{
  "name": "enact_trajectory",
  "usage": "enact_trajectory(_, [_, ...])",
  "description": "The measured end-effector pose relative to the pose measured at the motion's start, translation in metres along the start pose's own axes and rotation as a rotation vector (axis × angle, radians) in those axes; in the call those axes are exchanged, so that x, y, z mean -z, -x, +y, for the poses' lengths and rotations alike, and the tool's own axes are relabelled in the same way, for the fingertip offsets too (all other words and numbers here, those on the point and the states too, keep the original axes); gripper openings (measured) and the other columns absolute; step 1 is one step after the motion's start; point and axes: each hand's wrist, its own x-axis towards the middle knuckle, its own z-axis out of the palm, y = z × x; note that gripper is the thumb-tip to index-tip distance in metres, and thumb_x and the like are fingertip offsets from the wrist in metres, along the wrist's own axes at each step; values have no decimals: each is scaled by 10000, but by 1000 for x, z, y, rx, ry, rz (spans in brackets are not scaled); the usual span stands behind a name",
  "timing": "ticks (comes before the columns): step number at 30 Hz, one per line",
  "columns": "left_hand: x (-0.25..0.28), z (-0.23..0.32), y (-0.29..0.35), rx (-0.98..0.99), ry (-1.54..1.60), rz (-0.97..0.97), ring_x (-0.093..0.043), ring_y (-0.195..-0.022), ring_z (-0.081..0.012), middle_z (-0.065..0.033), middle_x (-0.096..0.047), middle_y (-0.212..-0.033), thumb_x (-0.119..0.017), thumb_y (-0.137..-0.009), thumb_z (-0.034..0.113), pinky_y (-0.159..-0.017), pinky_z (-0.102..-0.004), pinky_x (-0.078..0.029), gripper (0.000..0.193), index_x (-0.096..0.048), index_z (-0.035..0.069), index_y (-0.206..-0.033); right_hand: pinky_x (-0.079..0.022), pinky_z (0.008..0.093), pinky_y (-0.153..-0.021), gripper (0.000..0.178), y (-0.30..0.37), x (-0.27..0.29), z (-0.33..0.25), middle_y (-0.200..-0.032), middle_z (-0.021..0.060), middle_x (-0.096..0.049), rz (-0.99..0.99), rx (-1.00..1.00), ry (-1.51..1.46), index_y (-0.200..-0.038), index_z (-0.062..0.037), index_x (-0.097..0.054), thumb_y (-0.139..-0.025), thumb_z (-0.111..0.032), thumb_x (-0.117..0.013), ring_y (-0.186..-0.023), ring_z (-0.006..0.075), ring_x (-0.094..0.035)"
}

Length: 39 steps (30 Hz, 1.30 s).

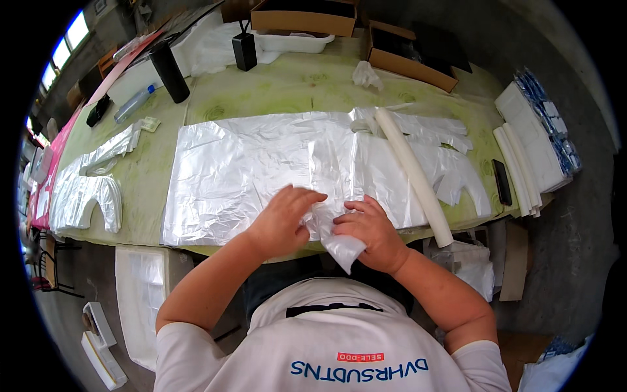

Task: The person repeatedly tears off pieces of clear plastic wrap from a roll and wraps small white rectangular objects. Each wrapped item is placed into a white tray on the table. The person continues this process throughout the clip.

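Note:
A strip of thin, shiny translucent plastic film (pixel 343 247) is bunched up between my hands, and its pointed end hangs over the table's near edge. My right hand (pixel 373 234) has its fingers curled round this film from the right. On the other side my left hand (pixel 282 219) is bent, thumb and fingers apart, its fingertips touching the film. Under and beyond both hands lies a wide stack of flat silvery plastic sheets (pixel 228 163). A long cream-white roll (pixel 411 173) rests slantwise across the right part of the sheets.
Cut plastic bags (pixel 88 199) lie far left; more film pieces (pixel 460 183) sit right of the roll. A phone (pixel 501 181) and white rolls (pixel 516 166) are at the right. Behind stand a black cylinder (pixel 168 72), a bottle (pixel 135 103), a black box (pixel 245 51) and cardboard boxes (pixel 411 65).

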Motion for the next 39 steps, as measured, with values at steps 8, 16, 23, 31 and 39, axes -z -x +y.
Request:
enact_trajectory(8, [-14, -4, -1, 12, -53, 84, -611, -1133, -300, -96, -689, -1160, -757, -844, 208, -1029, -461, -451, 261, -730, 50, -1050, -497, 488, -776, 193, -39, -7, 3, -794, 178, -675, 74, -382, -161, -905, -19, -688, -878, -209, -714, -788, 393, -630])
enact_trajectory(16, [-19, 1, -9, 192, 22, 188, -613, -1071, -326, -132, -684, -1061, -705, -916, 217, -956, -443, -461, 238, -717, -4, -826, -520, 467, -741, 315, -50, -11, 11, -746, 182, -676, -21, -548, -102, -818, 3, -698, -844, -308, -741, -787, 378, -634])
enact_trajectory(23, [-16, 10, -17, 257, -137, 113, -567, -1103, -317, -99, -664, -1101, -699, -923, 251, -990, -463, -409, 254, -702, 23, -812, -522, 475, -752, 326, -38, -16, 10, -752, 148, -688, 90, -524, 27, -741, -21, -688, -834, -329, -734, -825, 356, -646])
enact_trajectory(31, [-19, 5, -15, 36, -265, 190, -425, -1384, -366, -139, -490, -1482, -683, -912, 482, -1144, -535, -310, 695, -486, 70, -1437, -533, 491, -809, 338, -63, -9, 8, -809, 131, -724, -138, -624, 157, -773, -55, -724, -863, -379, -684, -876, 369, -669])
enact_trajectory(39, [-10, -3, -45, -40, -419, -302, -182, -1566, -342, -155, -278, -1668, -600, -807, 801, -1241, -611, -126, 1121, -260, 105, -1616, -547, 463, -780, 365, -52, -18, 5, -794, 73, -717, 116, -684, -56, -1130, -61, -615, -805, -183, -728, -802, 315, -697])
